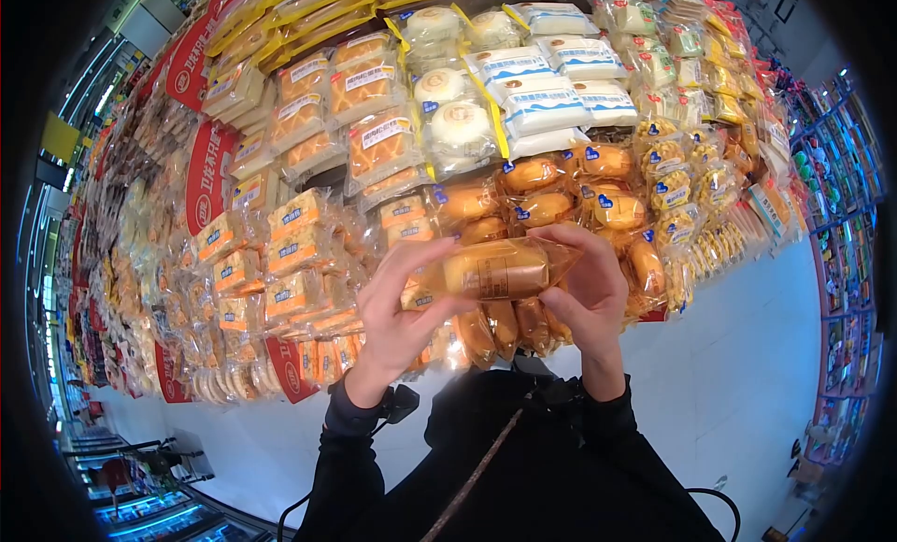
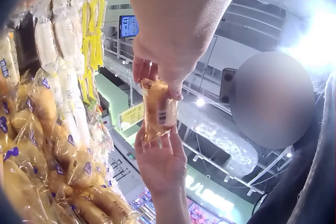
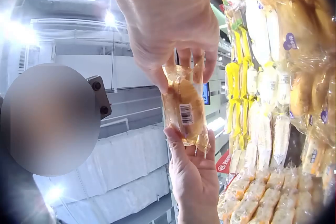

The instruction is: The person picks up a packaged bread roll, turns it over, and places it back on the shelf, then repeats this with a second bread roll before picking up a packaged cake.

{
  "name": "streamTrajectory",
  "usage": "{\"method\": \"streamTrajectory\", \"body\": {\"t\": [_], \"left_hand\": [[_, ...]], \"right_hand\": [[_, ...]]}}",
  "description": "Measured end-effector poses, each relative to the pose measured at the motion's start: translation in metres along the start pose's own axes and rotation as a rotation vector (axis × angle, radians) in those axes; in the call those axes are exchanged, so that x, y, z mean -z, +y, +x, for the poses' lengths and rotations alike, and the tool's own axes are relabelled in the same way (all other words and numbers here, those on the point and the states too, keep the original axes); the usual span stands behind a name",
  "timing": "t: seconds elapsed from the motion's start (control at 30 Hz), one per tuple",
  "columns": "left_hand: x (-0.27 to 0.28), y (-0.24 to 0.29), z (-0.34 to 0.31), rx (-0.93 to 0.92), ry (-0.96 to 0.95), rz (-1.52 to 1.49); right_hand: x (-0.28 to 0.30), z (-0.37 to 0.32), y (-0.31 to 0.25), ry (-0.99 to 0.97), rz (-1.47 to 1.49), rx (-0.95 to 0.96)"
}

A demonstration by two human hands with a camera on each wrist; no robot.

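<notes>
I hold a clear-wrapped golden bread roll (image 1: 495,269) crosswise at chest height, in front of a slanted bakery display. My left hand (image 1: 397,304) grips its left end with the fingers curled round the wrapper. My right hand (image 1: 587,282) pinches the pointed right end. In the left wrist view the left hand (image 2: 157,71) holds the top of the bread roll (image 2: 159,111), whose barcode label faces the camera, and the right hand (image 2: 157,161) holds it from below. The right wrist view shows the right hand (image 3: 176,50) above the bread roll (image 3: 186,108) and the left hand (image 3: 191,174) under it.
Just behind the hands hangs a row of similar packed rolls (image 1: 551,201). Above them lie white buns (image 1: 458,121) and blue-and-white packs (image 1: 547,103), with sliced cakes (image 1: 290,243) to the left. Red signs (image 1: 207,173) edge the rack. Pale floor (image 1: 747,355) and shelving (image 1: 841,262) lie to the right.
</notes>
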State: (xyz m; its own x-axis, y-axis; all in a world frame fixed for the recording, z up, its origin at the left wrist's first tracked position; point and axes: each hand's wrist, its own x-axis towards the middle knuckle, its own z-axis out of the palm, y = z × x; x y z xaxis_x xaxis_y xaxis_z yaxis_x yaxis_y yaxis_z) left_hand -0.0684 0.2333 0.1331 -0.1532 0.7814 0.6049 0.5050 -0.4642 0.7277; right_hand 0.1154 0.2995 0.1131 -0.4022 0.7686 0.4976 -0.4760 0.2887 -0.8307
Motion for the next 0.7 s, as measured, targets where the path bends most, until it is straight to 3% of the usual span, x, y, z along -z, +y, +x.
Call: {"method": "streamTrajectory", "body": {"t": [0.17,0.37,0.7], "left_hand": [[0.001,0.003,-0.004,0.073,0.012,-0.006],[-0.005,-0.002,-0.009,0.144,-0.034,-0.329],[-0.005,-0.002,-0.011,0.297,-0.064,-0.352]], "right_hand": [[0.001,-0.002,0.005,0.020,0.053,0.008],[0.001,-0.002,0.006,0.089,0.095,0.029],[0.002,-0.006,0.007,0.104,0.064,0.020]]}}
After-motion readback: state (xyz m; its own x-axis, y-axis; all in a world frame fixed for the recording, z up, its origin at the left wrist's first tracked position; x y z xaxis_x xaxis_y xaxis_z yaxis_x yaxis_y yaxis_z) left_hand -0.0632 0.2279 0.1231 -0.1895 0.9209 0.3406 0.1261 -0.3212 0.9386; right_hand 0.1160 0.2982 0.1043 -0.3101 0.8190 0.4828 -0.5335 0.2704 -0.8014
